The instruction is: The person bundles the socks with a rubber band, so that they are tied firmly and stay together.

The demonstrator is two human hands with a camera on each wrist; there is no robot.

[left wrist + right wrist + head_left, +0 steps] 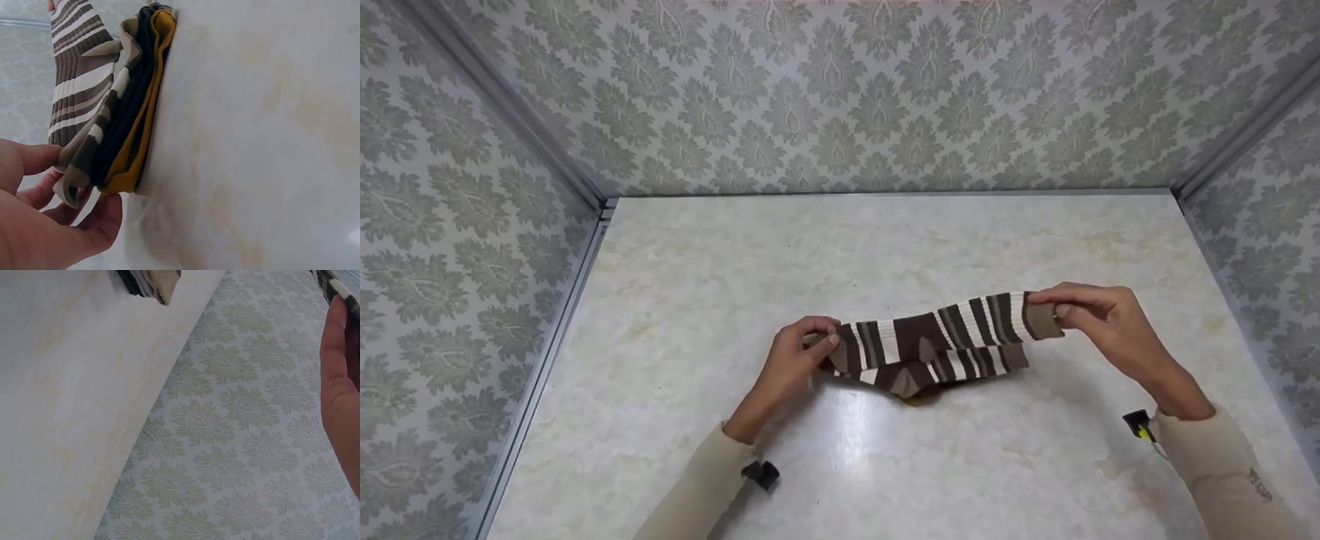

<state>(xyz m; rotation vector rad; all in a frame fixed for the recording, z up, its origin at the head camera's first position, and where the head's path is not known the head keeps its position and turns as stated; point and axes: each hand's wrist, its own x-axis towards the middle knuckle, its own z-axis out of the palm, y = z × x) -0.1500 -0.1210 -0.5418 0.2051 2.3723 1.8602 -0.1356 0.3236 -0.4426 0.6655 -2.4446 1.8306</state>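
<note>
A brown sock with white stripes (916, 336) stretches between both hands above the table. My left hand (789, 358) pinches its toe end; my right hand (1117, 330) pinches the brown cuff at the other end. Just below lies a matching striped sock (976, 363), partly covered by the upper one. In the left wrist view, navy fabric (125, 109) and mustard fabric (147, 112) lie layered under the striped socks, with the left fingertips right at the bundle's end. The right wrist view shows the right hand (337, 371) at its edge, holding a bit of striped sock (340, 289).
The marbled white table (720, 255) has patterned panels on three sides: a back wall (840, 97), a left wall (442, 247) and a right wall (1279, 225). Small black cameras sit at the left wrist (762, 474) and right wrist (1137, 423).
</note>
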